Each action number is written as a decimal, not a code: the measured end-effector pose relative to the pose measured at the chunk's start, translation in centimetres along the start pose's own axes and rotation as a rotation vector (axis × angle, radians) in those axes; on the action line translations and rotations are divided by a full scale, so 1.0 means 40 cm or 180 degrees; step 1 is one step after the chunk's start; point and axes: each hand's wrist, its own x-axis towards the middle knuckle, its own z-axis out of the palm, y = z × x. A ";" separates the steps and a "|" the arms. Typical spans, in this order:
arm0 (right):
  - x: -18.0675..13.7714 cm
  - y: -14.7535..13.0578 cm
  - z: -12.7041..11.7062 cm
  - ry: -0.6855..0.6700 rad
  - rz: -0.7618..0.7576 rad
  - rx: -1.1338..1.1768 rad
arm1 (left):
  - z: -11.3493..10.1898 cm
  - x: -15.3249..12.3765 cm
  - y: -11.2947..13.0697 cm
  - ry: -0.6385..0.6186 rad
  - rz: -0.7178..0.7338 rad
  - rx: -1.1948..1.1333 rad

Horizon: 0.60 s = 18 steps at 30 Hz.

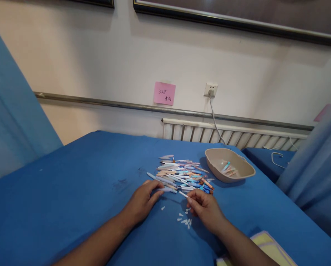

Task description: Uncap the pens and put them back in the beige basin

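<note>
A heap of pen parts [179, 171], with pale barrels, thin white sticks and blue and orange pieces, lies on the blue-covered table. At the heap's near edge, my left hand [143, 199] is closed with thumb and fingers on a pale lavender pen barrel [169, 190]. My right hand [206, 210] pinches a thin white pen refill [183, 194], whose dark tip points toward the open end of that barrel. Whether the two touch is too small to tell. Several small white cone-shaped pieces [186, 221] lie scattered below and left of my right hand.
Right of the heap stands a beige plastic basin [244, 170] with a few pen pieces inside. A folded yellow cloth [270, 247] lies under my right forearm. Behind the table are a radiator [198, 132] and a plugged-in cable [215, 122]. Blue curtains hang at both sides.
</note>
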 end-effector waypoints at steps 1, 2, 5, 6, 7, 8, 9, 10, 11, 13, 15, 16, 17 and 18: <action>0.000 0.001 0.000 -0.0015 -0.0024 -0.0017 | 0.000 -0.001 0.004 0.0010 0.0019 -0.0007; 0.000 0.003 0.000 -0.0028 -0.0050 -0.0030 | 0.000 -0.003 0.008 0.0018 0.0034 -0.0010; -0.001 0.005 0.001 -0.0044 -0.0116 -0.0044 | 0.000 -0.005 0.015 0.0044 0.0052 -0.0013; -0.001 0.005 0.001 -0.0047 -0.0127 -0.0041 | 0.000 -0.005 0.015 0.0056 0.0055 -0.0013; -0.001 0.006 0.001 -0.0048 -0.0134 -0.0036 | 0.000 -0.004 0.014 0.0070 0.0057 -0.0013; 0.000 0.007 0.001 -0.0050 -0.0136 -0.0034 | 0.001 -0.004 0.013 0.0084 0.0057 -0.0011; 0.000 0.007 0.001 -0.0048 -0.0133 -0.0034 | 0.001 -0.003 0.012 0.0092 0.0055 -0.0002; 0.000 0.008 0.001 -0.0048 -0.0129 -0.0040 | 0.001 -0.002 0.010 0.0095 0.0054 0.0010; 0.000 0.009 0.001 -0.0053 -0.0126 -0.0045 | 0.000 -0.002 0.009 0.0090 0.0053 0.0023; 0.001 0.010 0.000 -0.0063 -0.0129 -0.0066 | -0.001 -0.001 0.007 0.0074 0.0050 0.0038; 0.001 0.011 0.000 -0.0077 -0.0137 -0.0099 | -0.003 -0.001 0.007 0.0058 0.0053 0.0031; 0.001 0.011 -0.001 -0.0080 -0.0145 -0.0121 | -0.004 -0.001 0.007 0.0046 0.0058 0.0022; 0.001 0.012 -0.001 -0.0077 -0.0154 -0.0142 | -0.004 -0.001 0.007 0.0037 0.0063 0.0016; 0.001 0.012 -0.001 -0.0076 -0.0162 -0.0159 | -0.005 -0.001 0.007 0.0037 0.0070 0.0014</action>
